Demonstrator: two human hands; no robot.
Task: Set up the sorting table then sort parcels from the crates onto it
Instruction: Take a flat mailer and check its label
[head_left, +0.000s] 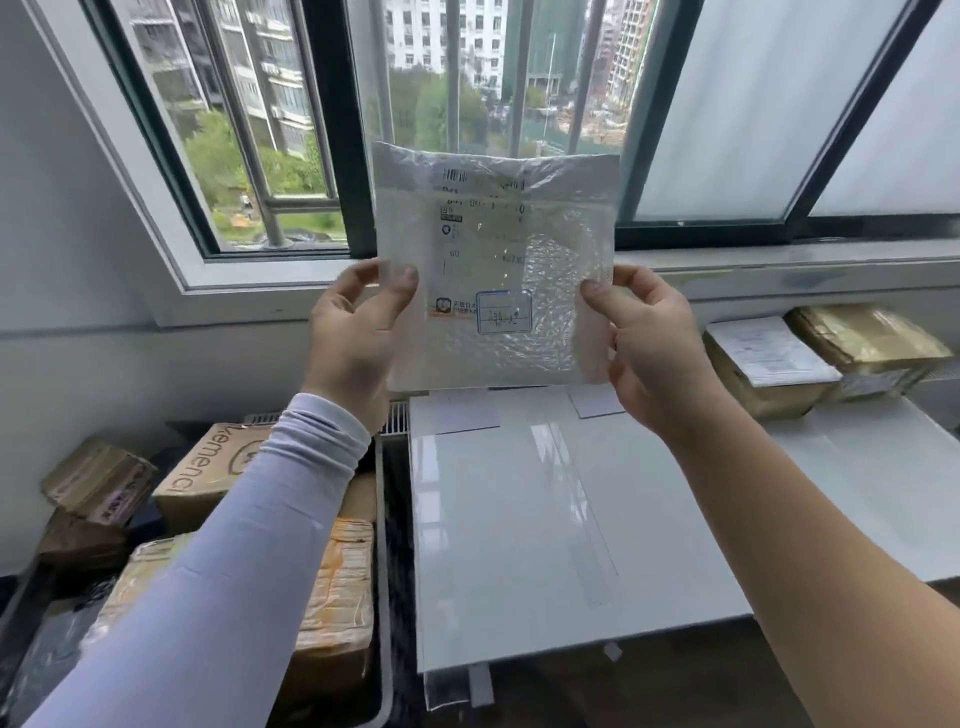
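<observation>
A flat white bubble-wrap mailer (496, 260) with a printed label and a blue stamped box is held upright in front of the window. My left hand (358, 332) pinches its left edge, thumb on the front. At the right edge my right hand (654, 343) pinches it the same way. Below the mailer lies the white sorting table (545, 519), with two paper slips taped at its far edge. A crate (382, 519) at the lower left holds several cardboard and taped parcels (332, 597).
Two brown parcels (810, 364), one with a white label, sit at the table's far right by the windowsill. A radiator grille (397, 415) shows behind the table. A large window (311, 130) with bars fills the upper view.
</observation>
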